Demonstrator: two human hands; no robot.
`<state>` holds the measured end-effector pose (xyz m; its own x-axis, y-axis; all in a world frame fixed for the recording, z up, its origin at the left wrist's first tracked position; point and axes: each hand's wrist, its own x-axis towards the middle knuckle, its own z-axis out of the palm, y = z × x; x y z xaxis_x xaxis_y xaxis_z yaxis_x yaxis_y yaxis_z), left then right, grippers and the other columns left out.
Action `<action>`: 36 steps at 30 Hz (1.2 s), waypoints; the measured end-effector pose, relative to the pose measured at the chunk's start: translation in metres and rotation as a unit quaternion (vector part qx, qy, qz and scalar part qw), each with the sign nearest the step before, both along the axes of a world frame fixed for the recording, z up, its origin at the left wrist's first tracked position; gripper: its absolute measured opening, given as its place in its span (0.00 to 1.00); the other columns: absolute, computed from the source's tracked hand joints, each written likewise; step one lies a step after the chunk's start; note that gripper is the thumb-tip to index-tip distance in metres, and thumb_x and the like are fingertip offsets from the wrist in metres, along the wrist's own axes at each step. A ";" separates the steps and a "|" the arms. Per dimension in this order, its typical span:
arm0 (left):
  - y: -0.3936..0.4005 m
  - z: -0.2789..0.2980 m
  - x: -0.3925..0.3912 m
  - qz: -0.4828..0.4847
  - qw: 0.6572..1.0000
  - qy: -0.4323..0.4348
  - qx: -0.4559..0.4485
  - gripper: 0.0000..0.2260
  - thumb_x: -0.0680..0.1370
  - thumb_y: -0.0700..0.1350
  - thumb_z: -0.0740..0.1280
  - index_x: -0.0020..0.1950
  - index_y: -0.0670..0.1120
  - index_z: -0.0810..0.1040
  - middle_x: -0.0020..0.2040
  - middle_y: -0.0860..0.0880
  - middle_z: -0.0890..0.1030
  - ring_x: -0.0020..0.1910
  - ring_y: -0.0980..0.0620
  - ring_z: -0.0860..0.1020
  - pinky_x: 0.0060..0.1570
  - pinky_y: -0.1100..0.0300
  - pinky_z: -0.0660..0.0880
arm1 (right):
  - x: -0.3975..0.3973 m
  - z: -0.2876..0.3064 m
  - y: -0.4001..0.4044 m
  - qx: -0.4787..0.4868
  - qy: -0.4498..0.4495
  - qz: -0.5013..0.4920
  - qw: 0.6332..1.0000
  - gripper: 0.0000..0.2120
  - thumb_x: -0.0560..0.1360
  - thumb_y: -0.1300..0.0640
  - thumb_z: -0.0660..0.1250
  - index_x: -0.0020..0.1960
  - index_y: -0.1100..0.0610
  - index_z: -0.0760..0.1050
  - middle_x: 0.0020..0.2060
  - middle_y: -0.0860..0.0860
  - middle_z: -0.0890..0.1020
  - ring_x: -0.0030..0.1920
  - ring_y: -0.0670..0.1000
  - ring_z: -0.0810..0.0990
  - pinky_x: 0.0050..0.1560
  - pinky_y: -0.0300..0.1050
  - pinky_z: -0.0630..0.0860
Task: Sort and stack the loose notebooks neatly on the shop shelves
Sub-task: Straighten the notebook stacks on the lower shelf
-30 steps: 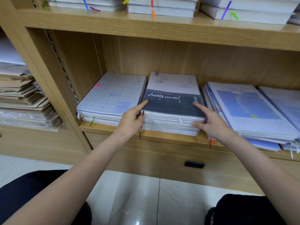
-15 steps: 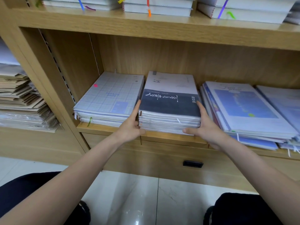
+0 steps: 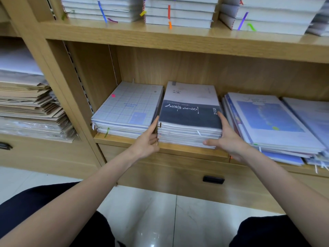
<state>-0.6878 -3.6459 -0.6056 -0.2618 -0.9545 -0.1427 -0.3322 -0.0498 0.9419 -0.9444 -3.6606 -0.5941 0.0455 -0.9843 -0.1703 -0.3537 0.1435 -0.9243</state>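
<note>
On the far left sits a slumped pile of brown paper goods (image 3: 30, 104), in another bay and partly cut off. On the wooden shelf (image 3: 178, 150) in front of me, the grid-covered stack (image 3: 128, 111) lies flat, just beside the stack I am working on. My left hand (image 3: 146, 141) presses the left side of the dark-banded notebook stack (image 3: 189, 120), fingers straight and together, gripping nothing. My right hand (image 3: 226, 138) braces the stack's right side, fingers extended, thumb lying along the front lower edge. I judge this the squaring-up step: both palms nudging the edges flush. Next I would need even inward pressure, then a push toward the back. The blue-covered stack (image 3: 267, 122) to the right looks fanned and overhangs the shelf edge. My fingertips between the stacks are hidden, and the cover script is too small to read.
</note>
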 end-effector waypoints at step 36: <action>-0.029 -0.041 -0.006 0.128 0.944 -0.218 -0.212 0.10 0.72 0.31 0.68 0.52 0.39 0.80 0.47 0.43 0.84 0.50 0.48 0.82 0.57 0.52 0.76 | -0.003 -0.019 0.014 -0.139 0.313 -0.017 0.939 0.51 0.68 0.64 0.74 0.76 0.46 0.42 0.53 0.60 0.79 0.44 0.53 0.79 0.50 0.47 0.77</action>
